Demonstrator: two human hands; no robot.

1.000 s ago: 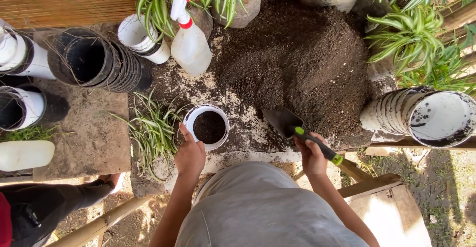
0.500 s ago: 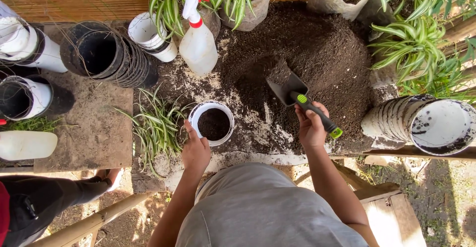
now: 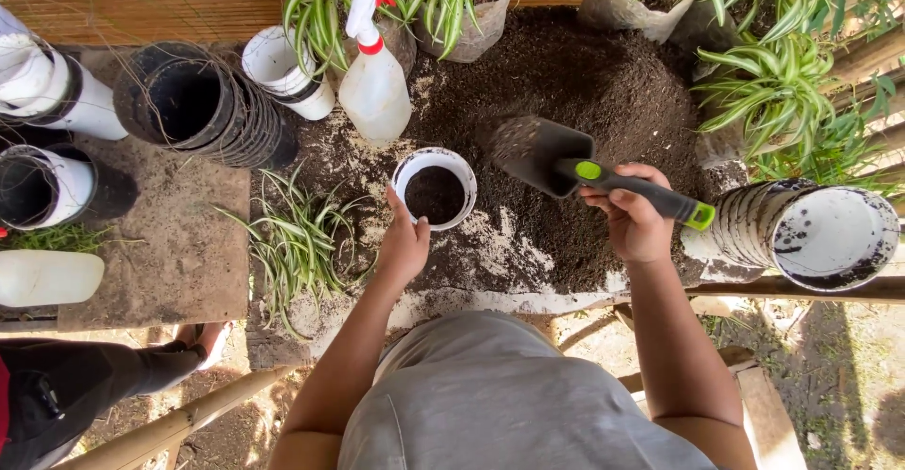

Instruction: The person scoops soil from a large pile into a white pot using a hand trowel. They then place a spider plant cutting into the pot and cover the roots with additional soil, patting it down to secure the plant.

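Note:
My left hand (image 3: 403, 244) grips the near rim of a small white pot (image 3: 435, 188) partly filled with dark soil. My right hand (image 3: 633, 217) is closed around the black and green handle of a hand trowel (image 3: 566, 164). The trowel's dark blade carries soil and points left, just to the right of the pot's rim. A large heap of dark soil (image 3: 584, 93) lies behind the pot and the trowel.
A white spray bottle (image 3: 372, 79) with a red trigger stands behind the pot. Loose striped-leaf plantlets (image 3: 300, 244) lie to its left. Stacked black pots (image 3: 203, 107) and white pots (image 3: 801, 230) lie on their sides. Potted plants (image 3: 773, 74) line the back; another person's arm (image 3: 104, 376) is at lower left.
The pot has been pulled up and to the right, closer to the soil heap. The trowel has scooped soil and swung left toward the pot's rim.

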